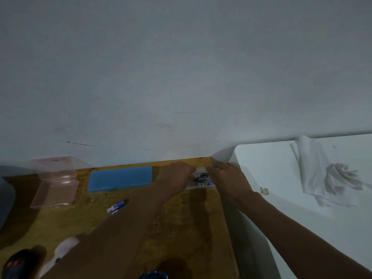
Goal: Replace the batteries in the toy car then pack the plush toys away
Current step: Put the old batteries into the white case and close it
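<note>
Cut off at the bottom edge, one dark blue object (153, 276) and one black remote (14, 264) are barely made out. Two loose batteries (117, 206) are seen on the table (191, 228). Beyond, one clear battery box (201, 181), half hidden, is gripped by left hand (177, 178) and right hand (227, 178).

Both bare forearms stretch forward and converge at the far right. The left hand (177, 178) lies palm down, its fingers curled onto the left end of a clear battery case (202, 179). The right hand (227, 178) faces it, fingers bent over the case's right end.
</note>
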A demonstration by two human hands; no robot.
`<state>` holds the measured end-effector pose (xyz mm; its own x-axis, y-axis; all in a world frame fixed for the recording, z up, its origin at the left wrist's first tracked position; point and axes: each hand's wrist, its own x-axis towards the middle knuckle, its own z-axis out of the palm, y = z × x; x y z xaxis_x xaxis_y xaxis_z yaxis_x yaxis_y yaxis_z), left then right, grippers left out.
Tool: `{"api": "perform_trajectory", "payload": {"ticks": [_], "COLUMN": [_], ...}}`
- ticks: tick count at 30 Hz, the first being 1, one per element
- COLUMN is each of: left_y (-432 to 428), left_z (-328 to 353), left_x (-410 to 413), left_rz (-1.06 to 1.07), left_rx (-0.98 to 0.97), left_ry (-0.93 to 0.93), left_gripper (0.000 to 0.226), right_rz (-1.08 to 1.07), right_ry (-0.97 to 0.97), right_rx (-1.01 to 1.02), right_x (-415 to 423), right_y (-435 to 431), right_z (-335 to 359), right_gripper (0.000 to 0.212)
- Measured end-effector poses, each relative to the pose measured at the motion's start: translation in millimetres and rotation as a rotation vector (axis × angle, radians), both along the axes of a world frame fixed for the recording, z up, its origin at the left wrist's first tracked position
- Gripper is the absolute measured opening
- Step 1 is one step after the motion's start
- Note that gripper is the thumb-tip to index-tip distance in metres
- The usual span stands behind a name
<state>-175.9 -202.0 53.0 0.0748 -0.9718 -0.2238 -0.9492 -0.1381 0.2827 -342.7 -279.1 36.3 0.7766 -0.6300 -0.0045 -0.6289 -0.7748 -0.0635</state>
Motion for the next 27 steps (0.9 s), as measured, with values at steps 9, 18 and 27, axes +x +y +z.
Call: {"api": "perform_trajectory", "payload": {"ticks": [9,18,27], "left_y": [53.1,65.5,75.2], "left_z": [-30.1,-38.3,-42.9], "left_x": [9.7,0.7,-2.7], "left_rz": [0.154,0.491,0.419], "left_rx": [-0.031,-0.021,-0.102], "left_ry": [-0.075,0.24,0.126], "left_gripper": [0.065,0.054,0.039], "right_rz": [0.044,0.022,-0.258], "right_ry": [0.03,-0.067,-0.296], "right_rx": [-0.079,0.0,0.314], "right_x": [-12.6,-19.2,-25.9], "right_y": [8.4,15.4,17.6], "right_z": [-12.7,-27.3,-35.7], "right_gripper": [0.047,0.053,0.044]}}
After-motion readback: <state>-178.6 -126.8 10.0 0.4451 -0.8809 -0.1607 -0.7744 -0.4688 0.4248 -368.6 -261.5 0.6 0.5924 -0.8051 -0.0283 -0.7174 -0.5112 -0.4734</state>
